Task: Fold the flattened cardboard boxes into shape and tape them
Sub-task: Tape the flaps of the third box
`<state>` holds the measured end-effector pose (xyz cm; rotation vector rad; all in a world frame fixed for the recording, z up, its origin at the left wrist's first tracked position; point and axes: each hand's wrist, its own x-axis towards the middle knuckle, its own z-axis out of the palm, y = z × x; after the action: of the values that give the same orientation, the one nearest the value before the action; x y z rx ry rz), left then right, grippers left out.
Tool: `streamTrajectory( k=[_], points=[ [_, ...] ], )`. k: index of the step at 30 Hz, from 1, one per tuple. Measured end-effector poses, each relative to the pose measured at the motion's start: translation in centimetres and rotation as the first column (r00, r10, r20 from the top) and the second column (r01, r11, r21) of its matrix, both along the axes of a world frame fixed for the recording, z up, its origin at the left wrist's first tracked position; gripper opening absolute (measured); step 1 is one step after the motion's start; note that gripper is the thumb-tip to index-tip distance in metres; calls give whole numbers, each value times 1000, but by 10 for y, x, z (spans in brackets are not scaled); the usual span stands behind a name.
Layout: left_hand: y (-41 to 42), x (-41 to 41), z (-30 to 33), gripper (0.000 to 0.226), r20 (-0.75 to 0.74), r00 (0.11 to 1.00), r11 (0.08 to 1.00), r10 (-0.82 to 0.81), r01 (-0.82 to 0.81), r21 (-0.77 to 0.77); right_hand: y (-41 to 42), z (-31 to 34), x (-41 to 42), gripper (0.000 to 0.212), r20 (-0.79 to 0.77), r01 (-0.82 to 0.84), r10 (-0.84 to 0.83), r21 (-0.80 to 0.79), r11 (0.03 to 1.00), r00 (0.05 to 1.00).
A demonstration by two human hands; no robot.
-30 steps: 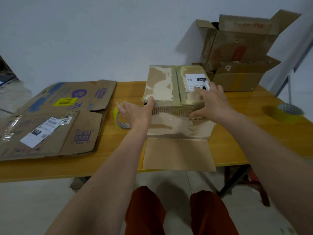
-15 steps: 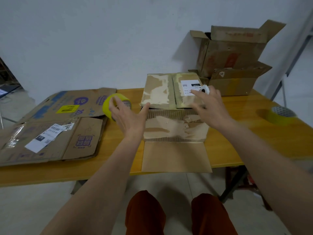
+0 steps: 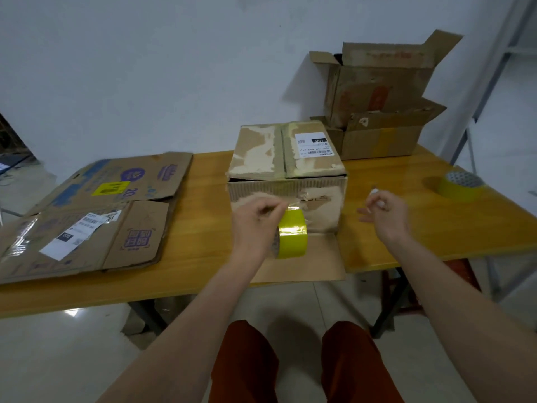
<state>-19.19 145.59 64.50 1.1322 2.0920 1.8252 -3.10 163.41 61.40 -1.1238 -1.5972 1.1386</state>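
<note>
Taping step, I'd judge: left hand (image 3: 255,221) fingers pinch the tape roll (image 3: 292,234) just in front of the box (image 3: 286,173) on worktop (image 3: 406,228); right hand (image 3: 385,212) fingers loosely curled beside it w/ something small & white; next, stick tape end over the seam.

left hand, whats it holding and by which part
The left hand grips the yellow tape roll by its left side, fingers curled over the top edge; whether they reach into the core is hidden.

White label (image 3: 312,144) on box (image 3: 286,181) top: "15H", upside down. Flattened cardboard (image 3: 87,210): "20" by yellow sticker (image 3: 110,188); rest unreadable.
</note>
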Motion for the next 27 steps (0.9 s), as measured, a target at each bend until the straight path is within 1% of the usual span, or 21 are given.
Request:
streamTrajectory(
  k=[1, 2, 4, 6, 8, 9, 10, 11, 12, 13, 14, 15, 16, 17, 19, 20, 21, 22, 24, 25, 27],
  points=[
    [4, 5, -5, 14, 102, 994, 1000, -30, 31, -4, 2, -10, 5, 27, -15, 16, -17, -72, 997, 1000],
    [7, 8, -10, 17, 164, 986, 999, -44, 47, -14, 4, -18, 10, 23, -11, 33, -35, -141, 989, 999],
    [14, 14, -17, 21, 215, 975, 997, -57, 68, -43, 7, -30, 20, 19, 3, 64, -66, -296, 953, 998],
    [19, 21, -18, 18, 268, 960, 996, -76, 87, -29, 12, -39, 28, 30, -3, 85, -96, -442, 893, 995],
    [22, 25, -19, 17, 299, 950, 994, -93, 103, -20, 18, -44, 31, 33, -6, 96, -116, -512, 853, 993],
    [23, 26, -20, 17, 304, 948, 994, -98, 110, -24, 21, -44, 30, 33, 7, 104, -118, -520, 848, 993],
    [25, 27, -21, 17, 306, 947, 993, -98, 113, -31, 25, -44, 30, 33, 54, 121, -109, -500, 857, 993],
    [26, 27, -22, 17, 314, 944, 993, -101, 117, -33, 29, -43, 30, 36, 166, 155, -90, -444, 883, 982],
    [26, 27, -22, 16, 323, 941, 993, -98, 114, -31, 31, -39, 31, 41, 322, 185, -64, -359, 915, 944],
    [26, 28, -21, 16, 334, 938, 994, -95, 109, -24, 33, -35, 33, 46, 474, 197, -49, -269, 943, 879],
    [26, 28, -21, 15, 344, 934, 995, -91, 102, -14, 31, -30, 34, 47, 583, 195, -48, -192, 962, 811],
    [26, 28, -21, 14, 354, 931, 995, -91, 99, -4, 28, -25, 35, 45, 631, 175, -52, -135, 975, 774],
    [26, 29, -21, 13, 359, 929, 996, -89, 94, 4, 22, -19, 34, 41, 622, 133, -47, -92, 987, 782],
    [26, 30, -21, 12, 363, 928, 996, -86, 88, 11, 15, -13, 32, 38, 565, 65, -18, -64, 996, 825],
    [26, 32, -23, 7, 360, 929, 996, -85, 86, 13, -7, 2, 24, 33, 320, -116, 142, -98, 988, 937],
    [26, 33, -23, 6, 356, 930, 996, -87, 88, 14, -21, 11, 18, 31, 191, -228, 251, -135, 964, 949],
    [26, 35, -23, 8, 343, 935, 996, -89, 88, 19, -34, 19, 12, 29, 96, -331, 348, -157, 930, 933],
    [25, 36, -23, 11, 313, 946, 996, -86, 85, 19, -44, 24, 5, 24, 38, -408, 418, -155, 900, 908],
    [23, 37, -23, 8, 265, 961, 997, -79, 75, 25, -55, 26, -7, 5, -19, -448, 448, -116, 887, 894],
    [21, 36, -23, 6, 256, 963, 996, -85, 80, 31, -57, 26, -12, 6, -50, -433, 430, -92, 897, 901],
    [14, 31, -24, 19, 207, 974, 995, -97, 95, 20, -61, 25, -19, 11, -88, -421, 417, -34, 906, 905]
  ],
)
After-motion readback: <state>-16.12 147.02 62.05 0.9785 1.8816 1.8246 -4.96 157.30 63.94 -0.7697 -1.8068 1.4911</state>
